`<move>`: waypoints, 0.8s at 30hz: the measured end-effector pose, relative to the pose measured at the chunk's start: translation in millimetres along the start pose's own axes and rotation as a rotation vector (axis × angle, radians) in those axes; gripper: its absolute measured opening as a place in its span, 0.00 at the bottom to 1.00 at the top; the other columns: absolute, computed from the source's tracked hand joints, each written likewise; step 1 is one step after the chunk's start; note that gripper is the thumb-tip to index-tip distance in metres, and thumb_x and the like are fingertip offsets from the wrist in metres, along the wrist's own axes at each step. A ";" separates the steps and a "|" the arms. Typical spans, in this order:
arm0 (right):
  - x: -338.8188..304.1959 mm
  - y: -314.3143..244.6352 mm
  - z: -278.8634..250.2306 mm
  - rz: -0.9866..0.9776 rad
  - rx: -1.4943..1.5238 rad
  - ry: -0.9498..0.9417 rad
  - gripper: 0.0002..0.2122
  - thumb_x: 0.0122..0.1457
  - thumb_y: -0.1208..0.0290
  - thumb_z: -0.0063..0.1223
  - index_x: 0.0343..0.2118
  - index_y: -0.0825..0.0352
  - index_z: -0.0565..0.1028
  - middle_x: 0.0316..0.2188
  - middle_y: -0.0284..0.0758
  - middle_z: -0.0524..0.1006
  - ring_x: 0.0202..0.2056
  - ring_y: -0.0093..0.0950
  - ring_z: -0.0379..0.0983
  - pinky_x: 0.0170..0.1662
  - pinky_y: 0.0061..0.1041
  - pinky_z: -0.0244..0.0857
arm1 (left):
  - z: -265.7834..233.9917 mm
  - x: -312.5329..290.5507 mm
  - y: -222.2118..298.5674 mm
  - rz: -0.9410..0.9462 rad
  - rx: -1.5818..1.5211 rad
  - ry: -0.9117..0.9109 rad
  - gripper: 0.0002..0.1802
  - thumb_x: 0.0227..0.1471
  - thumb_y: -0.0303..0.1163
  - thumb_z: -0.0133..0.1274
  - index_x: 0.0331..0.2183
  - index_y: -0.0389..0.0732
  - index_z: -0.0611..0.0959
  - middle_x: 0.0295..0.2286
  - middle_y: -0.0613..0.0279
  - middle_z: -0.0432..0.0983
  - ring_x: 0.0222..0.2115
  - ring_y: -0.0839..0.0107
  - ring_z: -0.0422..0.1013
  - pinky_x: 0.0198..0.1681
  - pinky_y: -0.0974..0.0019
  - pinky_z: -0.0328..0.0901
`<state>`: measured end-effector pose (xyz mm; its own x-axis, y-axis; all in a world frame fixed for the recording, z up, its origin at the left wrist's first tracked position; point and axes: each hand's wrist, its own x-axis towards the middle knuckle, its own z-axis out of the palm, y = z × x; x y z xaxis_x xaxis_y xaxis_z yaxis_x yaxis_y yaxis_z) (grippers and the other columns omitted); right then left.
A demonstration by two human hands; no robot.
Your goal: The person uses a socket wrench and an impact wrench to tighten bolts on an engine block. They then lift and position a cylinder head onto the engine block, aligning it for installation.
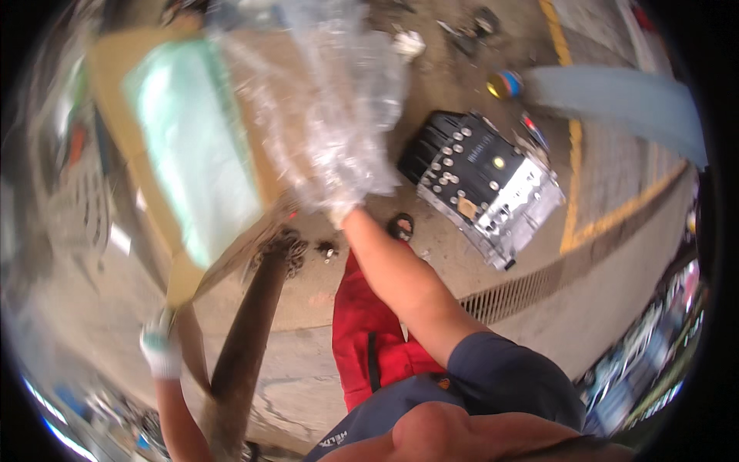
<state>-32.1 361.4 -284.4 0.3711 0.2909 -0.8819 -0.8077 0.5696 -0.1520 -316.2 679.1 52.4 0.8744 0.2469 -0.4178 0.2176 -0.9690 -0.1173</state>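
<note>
Left hand (160, 348), gloved, clamped the cardboard box's (146, 138) lower corner; right hand (342, 206) gripped its plastic wrap (339, 100) edge. Box raised above concrete floor (539, 308), engine block (481, 185) well apart, open floor between.

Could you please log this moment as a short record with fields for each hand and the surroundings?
left hand: in a white glove, gripping the lower corner of the cardboard box
right hand: raised, clutching clear plastic wrap
box: tilted, held up, with a pale green panel
floor: engine block, drain grate, yellow line
red garment: below the right arm
</note>
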 end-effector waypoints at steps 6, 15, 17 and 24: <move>25.9 -84.8 -75.3 -0.043 0.132 -0.670 0.24 0.77 0.57 0.45 0.72 0.57 0.64 0.62 0.38 0.76 0.58 0.39 0.75 0.56 0.44 0.79 | -29.0 57.2 41.1 0.059 -0.139 -0.046 0.06 0.58 0.33 0.59 0.40 0.49 0.85 0.36 0.58 0.83 0.39 0.54 0.80 0.41 0.50 0.74; -138.4 -96.5 43.5 -0.434 -0.963 -0.122 0.21 0.75 0.57 0.47 0.67 0.57 0.72 0.62 0.38 0.77 0.59 0.41 0.76 0.63 0.44 0.70 | -11.4 80.7 119.2 -0.033 -0.264 -0.248 0.12 0.64 0.37 0.51 0.43 0.49 0.88 0.42 0.57 0.85 0.47 0.57 0.80 0.52 0.53 0.73; -155.3 -90.3 62.3 -0.472 -1.118 -0.109 0.21 0.75 0.57 0.47 0.66 0.57 0.72 0.62 0.39 0.77 0.59 0.41 0.76 0.62 0.44 0.70 | -17.0 83.4 122.8 -0.093 -0.338 -0.219 0.11 0.62 0.38 0.54 0.41 0.48 0.88 0.44 0.57 0.84 0.48 0.55 0.80 0.54 0.52 0.72; -211.9 -91.1 144.3 -0.624 -1.707 -0.187 0.21 0.74 0.56 0.47 0.65 0.57 0.73 0.62 0.40 0.77 0.60 0.41 0.75 0.62 0.45 0.70 | -25.8 61.4 113.3 -0.777 -1.086 -0.006 0.46 0.55 0.65 0.59 0.63 0.42 0.80 0.60 0.42 0.75 0.62 0.45 0.70 0.68 0.49 0.63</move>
<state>29.0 358.8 -19.3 0.7106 0.5080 -0.4868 -0.0331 -0.6669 -0.7444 -226.7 584.2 36.7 0.3654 0.7328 -0.5740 0.8901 -0.0945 0.4459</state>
